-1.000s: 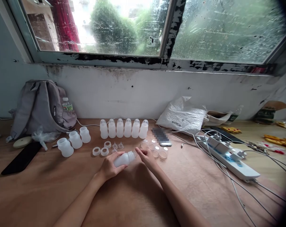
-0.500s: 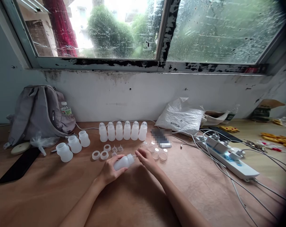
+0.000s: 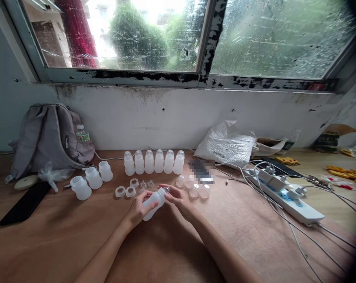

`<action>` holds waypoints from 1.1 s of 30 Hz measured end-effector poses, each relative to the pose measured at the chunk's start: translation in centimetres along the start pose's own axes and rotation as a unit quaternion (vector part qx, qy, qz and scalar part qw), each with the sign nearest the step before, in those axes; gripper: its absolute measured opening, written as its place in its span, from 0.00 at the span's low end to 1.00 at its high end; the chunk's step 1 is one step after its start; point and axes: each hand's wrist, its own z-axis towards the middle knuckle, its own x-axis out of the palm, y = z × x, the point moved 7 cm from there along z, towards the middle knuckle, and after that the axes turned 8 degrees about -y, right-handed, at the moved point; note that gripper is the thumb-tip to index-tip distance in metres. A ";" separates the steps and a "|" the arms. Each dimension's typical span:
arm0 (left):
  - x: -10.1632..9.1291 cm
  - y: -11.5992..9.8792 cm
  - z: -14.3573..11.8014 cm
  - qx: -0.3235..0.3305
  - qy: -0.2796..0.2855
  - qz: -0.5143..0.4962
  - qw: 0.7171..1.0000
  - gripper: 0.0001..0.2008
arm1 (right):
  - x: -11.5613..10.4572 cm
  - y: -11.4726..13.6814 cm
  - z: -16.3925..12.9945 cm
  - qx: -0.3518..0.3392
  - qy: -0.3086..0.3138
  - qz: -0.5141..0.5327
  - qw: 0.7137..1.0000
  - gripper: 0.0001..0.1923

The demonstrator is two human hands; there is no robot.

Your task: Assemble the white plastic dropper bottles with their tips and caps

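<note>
My left hand (image 3: 139, 210) grips a white plastic bottle (image 3: 153, 203), tilted with its neck up and to the right. My right hand (image 3: 178, 199) pinches the top of that bottle, where a small clear cap sits at the neck. Behind my hands lie loose white rings (image 3: 125, 192), small clear nipples (image 3: 146, 184) and clear round caps (image 3: 196, 190) on the brown table (image 3: 63, 236). A row of several capped white bottles (image 3: 154, 161) stands further back. Three open white bottles (image 3: 91, 179) stand at the left.
A grey backpack (image 3: 48, 135) with a water bottle leans on the wall at left. A black phone (image 3: 24, 203) lies near it. A white bag (image 3: 226, 144), a power strip (image 3: 284, 194) and tangled cables occupy the right side. A blurred phone (image 3: 202, 171) lies behind the caps.
My left hand tipped the bottle's neck upward. My right hand moved in from the caps and closed on the bottle's top.
</note>
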 end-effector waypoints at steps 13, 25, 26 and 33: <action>1.2 0.6 -0.1 -0.041 0.034 -0.031 0.998 0.21 | 0.2 -0.5 -0.3 0.004 -0.057 0.021 0.998 0.17; 2.7 -0.1 -1.0 -0.097 0.024 -0.108 0.989 0.17 | -0.1 0.1 -0.2 -0.011 -0.027 0.037 0.999 0.19; 2.8 -0.1 -1.0 -0.106 0.032 -0.121 0.986 0.17 | -0.1 0.1 -0.2 -0.008 -0.027 0.045 0.999 0.19; 1.4 -1.5 -1.3 0.002 -0.072 0.031 0.997 0.17 | 0.3 -0.1 -0.5 -0.014 -0.042 0.031 0.999 0.20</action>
